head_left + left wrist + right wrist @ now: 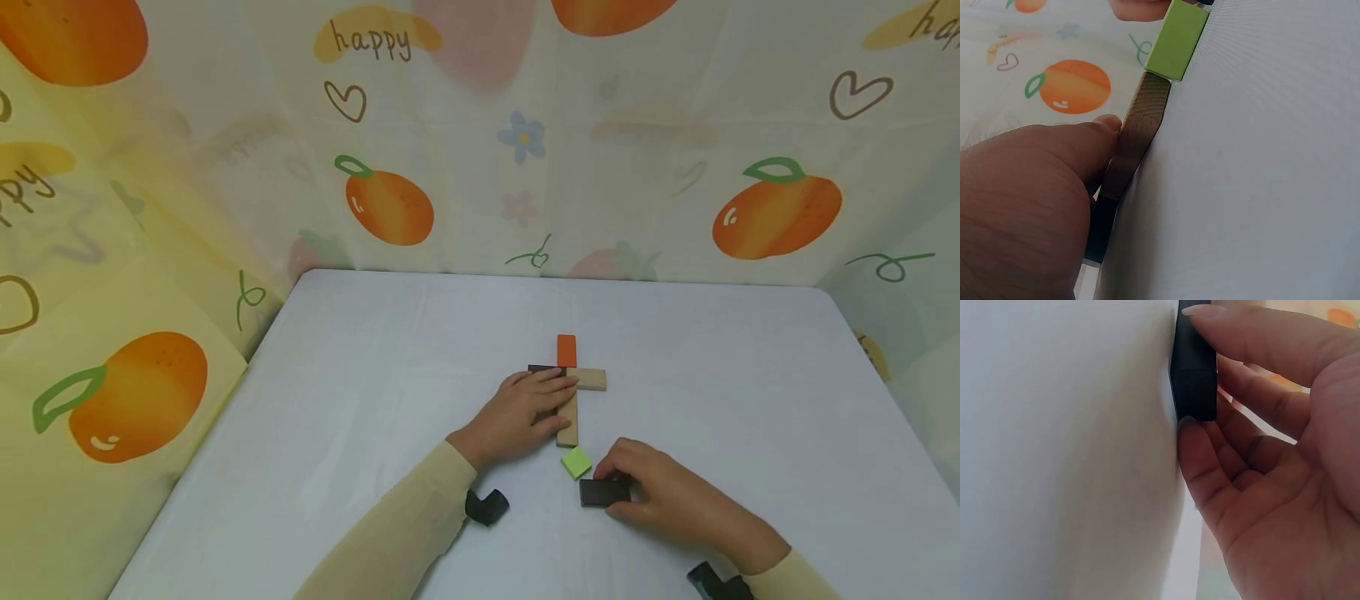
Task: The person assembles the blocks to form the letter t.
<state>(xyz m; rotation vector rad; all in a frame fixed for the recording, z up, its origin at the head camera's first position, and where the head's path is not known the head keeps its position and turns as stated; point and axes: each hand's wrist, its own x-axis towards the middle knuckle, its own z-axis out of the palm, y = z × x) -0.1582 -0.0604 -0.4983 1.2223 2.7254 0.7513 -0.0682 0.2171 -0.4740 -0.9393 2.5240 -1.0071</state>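
My left hand [528,412] lies over a cross-like layout of flat blocks, fingers stretched across it and thumb against the edge of the upright wooden block [567,425]. Under these fingers, a black block [540,367] is partly covered. A second wooden block [592,380] sticks out to the right, and an orange block [566,350] stands at the top. Just below the upright piece is a green square block [576,462], turned at an angle. With thumb and fingers, my right hand [660,487] pinches a black rectangular block [600,493] beside the green one, close over the white surface in the right wrist view.
The blocks lie on a white table [375,350] with rounded far corners. Behind and to the left hangs a curtain [637,167] printed with oranges. A black strap piece [487,507] is at my left wrist, another black piece [716,582] at my right.
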